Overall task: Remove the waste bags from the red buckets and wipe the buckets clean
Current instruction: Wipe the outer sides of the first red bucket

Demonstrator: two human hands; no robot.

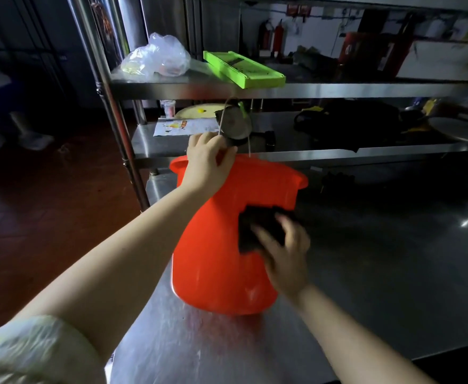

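A red bucket (216,245) stands on the steel table (379,286), tipped slightly away from me, its wire handle raised behind the rim. My left hand (208,159) grips the near rim at the top left. My right hand (285,256) presses a dark cloth (257,225) flat against the bucket's outer wall on the right side; the hand is blurred. No waste bag shows on this bucket, and its inside is hidden.
A steel shelf rack (255,90) rises behind the bucket, holding a crumpled clear plastic bag (158,56), a green slicer tray (244,69), a dark bag (349,126) and a plate. The rack's post (122,134) stands at the table's left edge, with red-brown floor beyond.
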